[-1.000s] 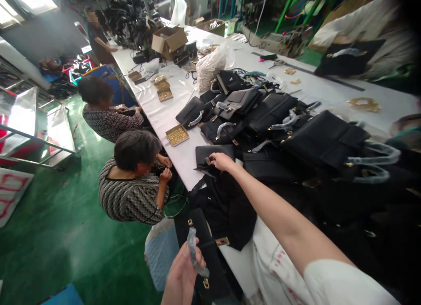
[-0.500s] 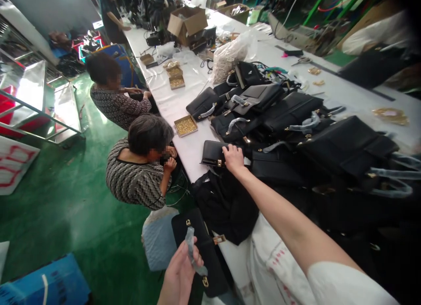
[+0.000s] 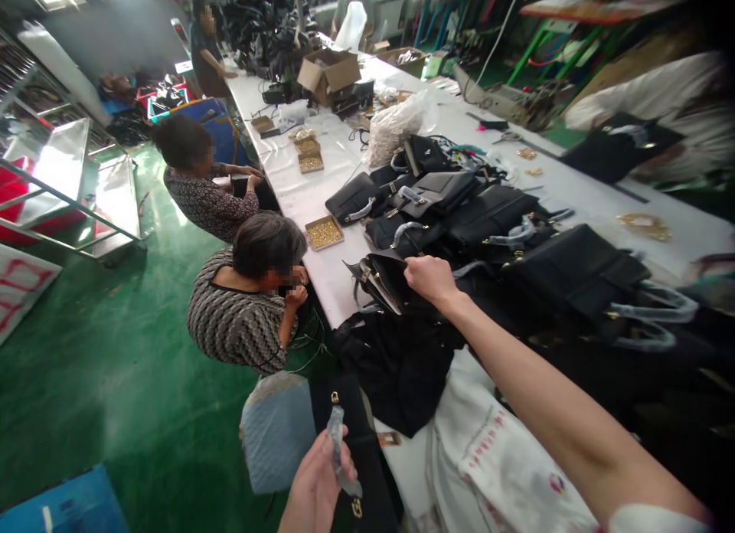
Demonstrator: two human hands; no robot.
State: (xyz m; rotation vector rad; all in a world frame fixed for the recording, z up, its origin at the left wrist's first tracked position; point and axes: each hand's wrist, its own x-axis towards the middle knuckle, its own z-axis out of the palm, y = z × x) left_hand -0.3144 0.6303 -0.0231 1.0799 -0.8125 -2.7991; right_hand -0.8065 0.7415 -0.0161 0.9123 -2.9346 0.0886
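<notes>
My left hand is closed around the plastic-wrapped handle of a black handbag at the table's near edge. Gold rings show at both handle ends, and a gold clasp sits at the bag's side. Farther up the table, my right hand grips the edge of a second black handbag. That bag is tilted, and its top faces left with pale lining showing. Black cloth lies just below it. My right fingertips are partly hidden.
Black handbags with wrapped handles are heaped on the right of the white table. A small box of gold parts stands at the left edge. Two seated people work along that side. A blue padded seat is below.
My right hand has closed on the second handbag and tipped it, so its top now faces left. The left hand keeps its hold on the handle. The view has shifted slightly.
</notes>
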